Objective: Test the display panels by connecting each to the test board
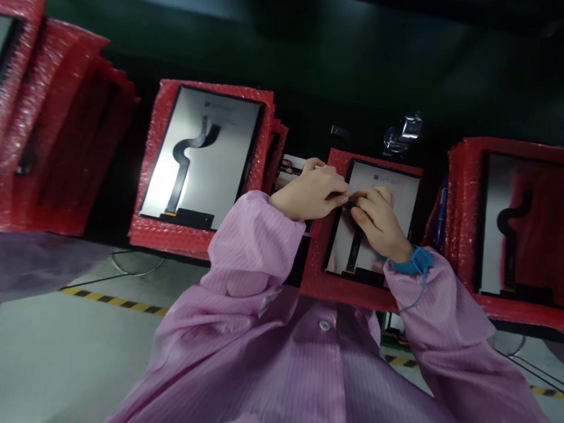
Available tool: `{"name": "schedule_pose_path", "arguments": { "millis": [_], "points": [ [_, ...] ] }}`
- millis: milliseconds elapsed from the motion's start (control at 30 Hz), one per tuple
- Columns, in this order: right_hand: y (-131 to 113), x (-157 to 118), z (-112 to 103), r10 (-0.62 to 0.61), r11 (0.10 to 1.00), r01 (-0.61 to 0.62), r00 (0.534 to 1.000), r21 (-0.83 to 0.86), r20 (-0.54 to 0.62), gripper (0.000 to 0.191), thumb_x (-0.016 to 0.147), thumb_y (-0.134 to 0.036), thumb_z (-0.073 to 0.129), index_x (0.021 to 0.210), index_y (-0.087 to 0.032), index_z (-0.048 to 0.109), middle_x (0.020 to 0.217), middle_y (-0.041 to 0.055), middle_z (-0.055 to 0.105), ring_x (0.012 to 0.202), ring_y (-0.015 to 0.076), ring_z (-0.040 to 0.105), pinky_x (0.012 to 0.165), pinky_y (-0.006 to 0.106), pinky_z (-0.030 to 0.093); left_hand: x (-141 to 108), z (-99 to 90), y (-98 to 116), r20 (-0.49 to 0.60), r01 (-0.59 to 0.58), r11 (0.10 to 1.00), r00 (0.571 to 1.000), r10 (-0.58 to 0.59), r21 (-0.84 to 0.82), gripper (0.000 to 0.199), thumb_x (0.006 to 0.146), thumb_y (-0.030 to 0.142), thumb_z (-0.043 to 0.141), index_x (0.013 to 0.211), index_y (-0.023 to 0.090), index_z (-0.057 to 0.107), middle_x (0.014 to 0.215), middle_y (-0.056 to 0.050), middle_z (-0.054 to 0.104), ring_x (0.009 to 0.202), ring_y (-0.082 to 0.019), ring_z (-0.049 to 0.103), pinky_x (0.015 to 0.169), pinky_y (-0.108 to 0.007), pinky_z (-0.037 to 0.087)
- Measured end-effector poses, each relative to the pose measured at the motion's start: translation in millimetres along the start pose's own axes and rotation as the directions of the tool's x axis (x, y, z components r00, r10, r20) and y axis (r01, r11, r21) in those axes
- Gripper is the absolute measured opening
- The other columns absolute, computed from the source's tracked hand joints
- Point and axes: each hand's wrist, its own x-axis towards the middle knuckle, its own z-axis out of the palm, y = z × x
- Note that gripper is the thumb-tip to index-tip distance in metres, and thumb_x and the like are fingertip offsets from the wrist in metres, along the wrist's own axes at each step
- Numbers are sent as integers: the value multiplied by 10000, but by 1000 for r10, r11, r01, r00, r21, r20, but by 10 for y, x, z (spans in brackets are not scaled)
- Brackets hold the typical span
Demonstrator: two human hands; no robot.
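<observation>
Display panel (393, 197), grey back, black flex, red wrap

Left hand (310, 194) and right hand (378, 221) pinch together over display panel (403, 185) on red bubble wrap (344, 291).

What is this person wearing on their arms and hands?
Both hands, left hand and right hand, are bare, no gloves. Long pale pink sleeves with fine stripes reach the wrists, part of a buttoned coat. The right wrist carries a blue wrist strap with a thin blue cord hanging from it.
</observation>
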Motion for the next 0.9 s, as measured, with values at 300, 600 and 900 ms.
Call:
{"name": "schedule_pose_path", "arguments": {
  "millis": [300, 600, 900],
  "points": [
    [-6, 7, -8, 13, 1000, -13, 1000, 9, 11, 416, 1031, -452, 307, 879, -211, 610, 1015, 71, 619, 1012, 255, 458, 924, 464, 331, -11, 19, -21, -11, -4, 1000, 1000, 4, 7, 209, 909, 213, 507, 763, 183, 654, 800, -5, 685, 881, -189, 593, 1003, -469, 315],
    [-5, 4, -13, 23, 1000, -22, 1000, -5, 18, 435, 1031, -479, 302, 882, -212, 611, 1016, 75, 622, 1021, 256, 461, 928, 465, 340, -10, -8, -4, 7, 3, 1000, 1000, -3, 1, 203, 904, 201, 515, 749, 180, 645, 782, 0, 674, 876, -189, 595, 1004, -478, 317],
    [21, 0, 4, -9, 1000, 9, 1000, -23, 12, 443, 1029, -484, 299, 881, -205, 609, 1007, 78, 614, 1014, 259, 464, 919, 468, 338, -12, 1, -11, 24, 3, 1000, 1000, -3, -11, 206, 903, 200, 510, 753, 181, 650, 781, 2, 673, 898, -193, 597, 1009, -481, 305]
  ]
}}
